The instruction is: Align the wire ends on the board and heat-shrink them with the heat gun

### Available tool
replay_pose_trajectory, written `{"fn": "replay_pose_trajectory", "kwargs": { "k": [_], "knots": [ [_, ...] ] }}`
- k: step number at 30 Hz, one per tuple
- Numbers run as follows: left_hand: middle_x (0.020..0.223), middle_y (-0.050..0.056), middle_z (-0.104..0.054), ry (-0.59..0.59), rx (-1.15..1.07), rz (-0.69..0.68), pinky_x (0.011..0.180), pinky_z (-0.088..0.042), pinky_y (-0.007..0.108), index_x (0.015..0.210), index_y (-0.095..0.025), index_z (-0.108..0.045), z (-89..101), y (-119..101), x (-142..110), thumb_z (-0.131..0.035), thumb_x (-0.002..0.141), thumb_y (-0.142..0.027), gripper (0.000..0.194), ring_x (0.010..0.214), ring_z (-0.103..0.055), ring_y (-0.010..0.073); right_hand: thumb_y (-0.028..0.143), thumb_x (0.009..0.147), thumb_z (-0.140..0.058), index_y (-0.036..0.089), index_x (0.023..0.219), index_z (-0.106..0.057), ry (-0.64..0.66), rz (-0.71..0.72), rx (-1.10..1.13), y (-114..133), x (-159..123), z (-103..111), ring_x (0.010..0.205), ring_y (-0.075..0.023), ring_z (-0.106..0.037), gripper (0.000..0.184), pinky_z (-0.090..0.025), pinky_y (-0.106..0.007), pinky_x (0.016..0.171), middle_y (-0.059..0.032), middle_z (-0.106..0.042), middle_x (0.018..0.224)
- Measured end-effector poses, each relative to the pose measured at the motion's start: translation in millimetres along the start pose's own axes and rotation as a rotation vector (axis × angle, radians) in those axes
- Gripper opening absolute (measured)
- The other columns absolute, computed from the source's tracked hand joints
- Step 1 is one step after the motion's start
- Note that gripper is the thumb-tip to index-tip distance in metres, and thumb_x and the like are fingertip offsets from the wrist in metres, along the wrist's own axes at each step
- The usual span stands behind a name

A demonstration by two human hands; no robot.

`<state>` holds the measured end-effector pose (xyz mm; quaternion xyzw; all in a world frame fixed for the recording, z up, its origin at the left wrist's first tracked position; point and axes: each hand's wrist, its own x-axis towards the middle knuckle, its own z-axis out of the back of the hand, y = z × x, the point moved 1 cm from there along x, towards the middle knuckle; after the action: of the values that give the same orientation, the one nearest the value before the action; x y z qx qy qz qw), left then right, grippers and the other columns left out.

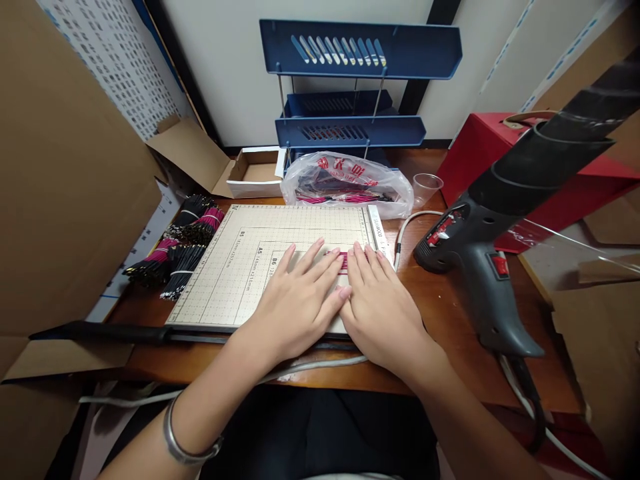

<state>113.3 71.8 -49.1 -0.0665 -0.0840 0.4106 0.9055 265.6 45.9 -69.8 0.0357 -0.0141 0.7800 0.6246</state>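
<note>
Both hands lie flat and side by side on a cream paper cutter board (220,267) printed with a grid and paper sizes. My left hand (300,297) has its fingers stretched out and slightly spread. Beside it, my right hand (380,300) lies with fingers extended near the board's right edge. Between the fingertips of the two hands shows a short row of pink-red wires (343,263); the rest of them is hidden under the hands. Along the board's near edge runs the cutter's black-handled arm (120,332).
Bundled black and pink wires (183,247) lie left of the board. Behind it are a plastic bag (350,180) of wires, an open small box (257,167), a clear cup (427,189) and a blue rack (360,50). A heat gun (493,267) stands at right, its cord hanging down.
</note>
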Motion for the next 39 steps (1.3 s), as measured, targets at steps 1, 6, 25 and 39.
{"fn": "replay_pose_trajectory", "kwargs": {
  "k": [1, 6, 25, 39],
  "knots": [
    [0.163, 0.002, -0.040, -0.007, 0.012, -0.007, 0.129, -0.012, 0.058, 0.156, -0.016, -0.042, 0.7, 0.4, 2.3, -0.026, 0.110, -0.042, 0.055, 0.158, -0.021, 0.0255, 0.034, 0.102, -0.024, 0.000, 0.157, -0.028, -0.003, -0.001, 0.004, 0.2, 0.0, -0.1, 0.156, -0.0334, -0.023, 0.065, -0.022, -0.048, 0.130, -0.0213, -0.024, 0.164],
    [0.162, 0.003, -0.042, -0.074, 0.027, 0.015, 0.129, -0.015, 0.059, 0.152, -0.017, -0.047, 8.9, 7.3, 17.2, -0.050, 0.094, -0.023, 0.058, 0.157, -0.025, 0.0278, 0.038, 0.102, -0.023, -0.003, 0.156, -0.030, -0.028, -0.025, 0.019, 0.0, 0.8, -1.7, 0.155, -0.0335, -0.025, 0.067, -0.023, -0.048, 0.130, -0.0219, -0.026, 0.164],
    [0.164, 0.002, -0.038, -0.003, 0.010, 0.011, 0.130, -0.009, 0.056, 0.157, -0.015, -0.040, -5.1, -3.0, 3.8, -0.020, 0.109, -0.039, 0.057, 0.158, -0.022, 0.0246, 0.033, 0.101, -0.024, -0.001, 0.157, -0.028, -0.010, -0.002, 0.060, 0.0, 0.4, 0.1, 0.156, -0.0343, -0.023, 0.065, -0.021, -0.049, 0.130, -0.0223, -0.025, 0.164],
    [0.169, 0.008, -0.022, 0.044, 0.078, 0.023, 0.131, -0.005, 0.052, 0.162, -0.010, -0.027, -7.6, -6.3, 10.9, -0.016, 0.109, -0.045, 0.065, 0.160, -0.013, 0.0222, 0.027, 0.099, -0.025, -0.001, 0.157, -0.025, 0.042, 0.009, 0.048, -1.9, 0.7, 1.3, 0.157, -0.0314, -0.018, 0.065, -0.016, -0.047, 0.131, -0.0199, -0.022, 0.165]
  ]
}}
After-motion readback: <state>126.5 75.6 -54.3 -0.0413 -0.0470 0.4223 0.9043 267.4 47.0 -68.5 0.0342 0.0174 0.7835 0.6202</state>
